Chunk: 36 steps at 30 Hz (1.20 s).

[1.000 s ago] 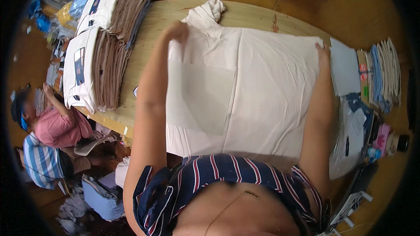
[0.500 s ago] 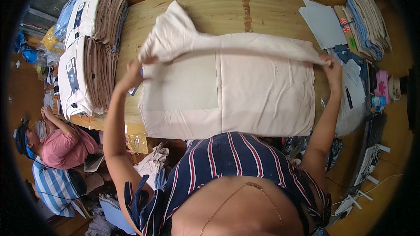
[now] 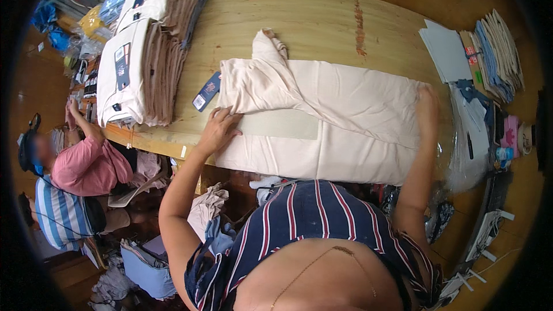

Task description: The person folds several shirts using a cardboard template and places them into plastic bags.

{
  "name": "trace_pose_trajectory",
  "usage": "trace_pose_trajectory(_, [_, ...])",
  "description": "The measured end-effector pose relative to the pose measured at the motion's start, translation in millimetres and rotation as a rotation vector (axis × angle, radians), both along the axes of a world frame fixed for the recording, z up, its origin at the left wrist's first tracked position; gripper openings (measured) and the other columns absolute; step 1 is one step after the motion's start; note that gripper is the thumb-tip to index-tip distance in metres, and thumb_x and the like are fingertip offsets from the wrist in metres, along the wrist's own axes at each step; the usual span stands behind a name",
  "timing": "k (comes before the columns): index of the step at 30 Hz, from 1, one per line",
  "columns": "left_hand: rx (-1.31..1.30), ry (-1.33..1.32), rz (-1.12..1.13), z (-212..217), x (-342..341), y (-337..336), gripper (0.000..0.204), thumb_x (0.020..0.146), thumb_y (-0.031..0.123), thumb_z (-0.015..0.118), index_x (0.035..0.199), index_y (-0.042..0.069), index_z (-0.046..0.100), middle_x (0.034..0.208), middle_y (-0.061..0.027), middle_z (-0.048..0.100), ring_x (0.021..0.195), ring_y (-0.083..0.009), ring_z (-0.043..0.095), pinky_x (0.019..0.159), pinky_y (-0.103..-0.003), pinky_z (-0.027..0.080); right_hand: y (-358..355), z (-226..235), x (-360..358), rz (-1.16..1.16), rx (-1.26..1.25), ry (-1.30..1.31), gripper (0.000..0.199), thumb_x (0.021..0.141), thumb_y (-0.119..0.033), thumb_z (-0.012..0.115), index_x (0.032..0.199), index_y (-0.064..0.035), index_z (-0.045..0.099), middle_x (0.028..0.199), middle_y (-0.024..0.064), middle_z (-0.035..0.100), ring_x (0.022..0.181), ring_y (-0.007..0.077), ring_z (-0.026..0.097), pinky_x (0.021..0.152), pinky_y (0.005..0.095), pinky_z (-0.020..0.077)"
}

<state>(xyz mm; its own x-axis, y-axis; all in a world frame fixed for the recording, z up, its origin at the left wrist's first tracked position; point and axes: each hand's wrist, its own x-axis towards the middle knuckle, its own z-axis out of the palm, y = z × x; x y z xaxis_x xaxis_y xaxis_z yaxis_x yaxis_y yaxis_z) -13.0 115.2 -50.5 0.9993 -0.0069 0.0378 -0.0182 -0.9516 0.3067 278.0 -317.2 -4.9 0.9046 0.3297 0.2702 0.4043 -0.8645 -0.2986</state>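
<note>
A pale pink shirt (image 3: 363,95) lies across the table in front of me, its far side folded over toward me. One sleeve (image 3: 268,46) sticks out beyond the far fold. Part of a thin grey-green board (image 3: 276,125) shows between the layers. My left hand (image 3: 219,131) rests at the shirt's left end by the board's edge, thumb and fingers apart. Beside it a dark blue hang tag (image 3: 206,92) lies on the table. My right hand (image 3: 427,106) is at the shirt's right end; motion blur hides its fingers.
Tall stacks of folded, tagged shirts (image 3: 124,69) stand on the table's left. Pale sheets (image 3: 442,52) and a smaller pile of folded clothes (image 3: 501,57) lie at right. A person in a pink top (image 3: 92,164) sits at left. Clothes fill a blue container (image 3: 147,270) below.
The raised far edge of the shirt has come down toward me over the board. Both hands have moved nearer to me against the cloth, and the hang tag now shows fully. My view has shifted slightly.
</note>
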Motion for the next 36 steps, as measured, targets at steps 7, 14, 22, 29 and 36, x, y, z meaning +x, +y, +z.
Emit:
trace_pose_trajectory(7, [-0.005,-0.058,-0.031,-1.8,5.5,0.1,0.044,0.066,0.024,0.065,0.106,0.008,0.053,0.109,-0.0153,0.050,0.109,-0.0277,0.042,0.093,-0.045,0.028,305.1,-62.5,68.7,0.493,0.412,0.098,0.029,0.076,-0.007,0.046,0.104,-0.0108,0.056,0.096,0.0170,0.055,0.095,0.0268,0.051,0.081,0.0345,0.0405])
trace_pose_trajectory(14, [-0.043,-0.114,0.037,-6.0,-7.6,-2.0,0.043,0.067,0.026,0.063,0.106,0.010,0.052,0.109,-0.0140,0.048,0.109,-0.0274,0.041,0.093,-0.043,0.028,354.5,0.5,15.1,0.523,0.783,0.373,0.028,0.073,0.003,0.043,0.088,-0.0103,0.063,0.090,0.0086,0.059,0.087,0.0214,0.055,0.080,0.0299,0.0412])
trace_pose_trajectory(22, [-0.051,-0.163,0.037,-9.2,-6.4,-5.5,0.037,0.068,0.024,0.062,0.099,0.005,0.054,0.117,-0.0141,0.045,0.109,-0.0265,0.041,0.094,-0.044,0.027,164.3,-38.1,-2.1,0.595,0.459,0.716,0.031,0.072,0.008,0.045,0.098,-0.0058,0.058,0.096,0.0054,0.058,0.092,0.0152,0.052,0.082,0.0239,0.0387])
trace_pose_trajectory(29, [-0.081,-0.137,0.051,-6.7,-7.3,-3.5,0.036,0.065,0.022,0.065,0.090,0.002,0.049,0.114,-0.0139,0.047,0.109,-0.0271,0.041,0.091,-0.043,0.029,116.1,-28.4,-71.0,0.846,-0.298,0.019,0.076,0.055,0.002,0.066,0.121,-0.0222,0.039,0.135,0.0082,0.022,0.121,0.0285,0.027,0.094,0.0401,0.0307])
trace_pose_trajectory(36, [-0.198,-0.177,0.102,-6.8,-1.6,-1.0,0.065,0.056,0.020,0.073,0.110,0.007,0.038,0.121,-0.0120,0.040,0.106,-0.0267,0.044,0.083,-0.041,0.034,83.4,-17.8,-92.0,0.606,0.134,0.732,0.043,0.059,0.002,0.060,0.100,-0.0107,0.057,0.129,0.0077,0.030,0.112,0.0284,0.039,0.090,0.0440,0.0331])
